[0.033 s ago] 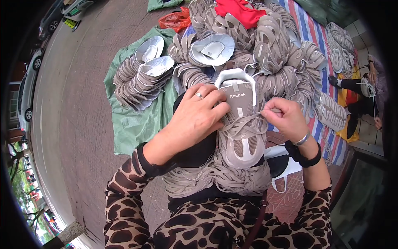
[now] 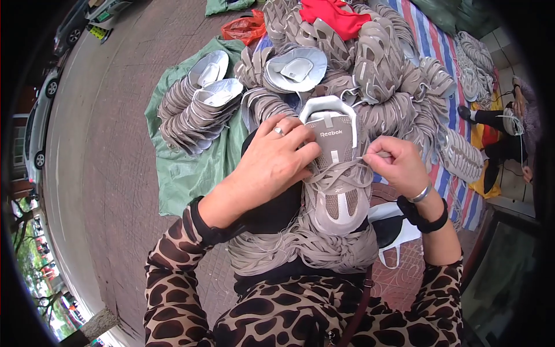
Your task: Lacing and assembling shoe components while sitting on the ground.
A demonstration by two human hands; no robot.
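Note:
A taupe-grey sneaker upper, with no sole to be seen, rests on my lap with its toe toward me. Its pale-lined collar points away. Flat grey shoelace crosses over the lower part of the tongue. My left hand is closed on the left eyelet edge of the upper, fingertips curled over it and partly hidden. At the right edge my right hand pinches a lace end between thumb and forefinger. A thick bundle of loose grey laces lies across my lap below the toe.
Nested stacks of uppers lie on a green sheet at left. More uppers are heaped ahead on a striped sheet, with red cloth on top. At far right sits another person, holding lace. A white bag lies beside me.

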